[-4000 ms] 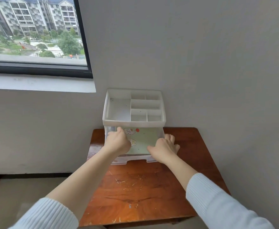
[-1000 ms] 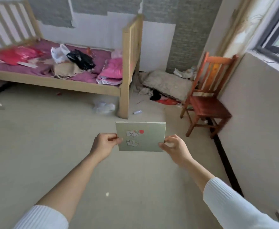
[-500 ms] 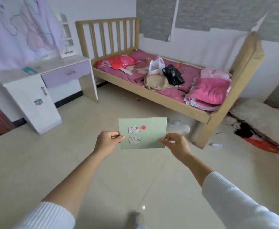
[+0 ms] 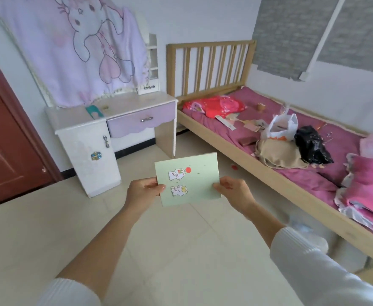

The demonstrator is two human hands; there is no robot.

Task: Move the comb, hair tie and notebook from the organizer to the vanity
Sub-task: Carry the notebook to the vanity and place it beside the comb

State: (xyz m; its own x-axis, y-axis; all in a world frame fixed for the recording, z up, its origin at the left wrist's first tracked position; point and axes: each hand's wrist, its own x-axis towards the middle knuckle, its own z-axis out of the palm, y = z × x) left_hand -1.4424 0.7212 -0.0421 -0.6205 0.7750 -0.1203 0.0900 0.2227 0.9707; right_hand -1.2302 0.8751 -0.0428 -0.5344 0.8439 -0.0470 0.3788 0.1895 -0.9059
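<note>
A pale green notebook [image 4: 194,175] with cartoon stickers is held in front of me above the floor. My left hand [image 4: 142,193] grips its left edge and my right hand [image 4: 234,193] grips its right edge. The white and lilac vanity [image 4: 137,102] stands ahead to the left against the wall. On its top lies a teal comb [image 4: 94,111], with a small item [image 4: 105,107] beside it that is too small to identify. The organizer is out of view.
A pink cartoon cloth [image 4: 88,47] hangs over the vanity's back. A wooden bed [image 4: 276,171] with bags, pillows and clutter runs along the right. A dark red door [image 4: 6,151] is at the left. Tiled floor [image 4: 48,228] lies between me and the vanity.
The view has swung left from the bed and chair toward the vanity, which is now nearer and more central. Both hands still hold the notebook, taken from the organizer's drawer.
</note>
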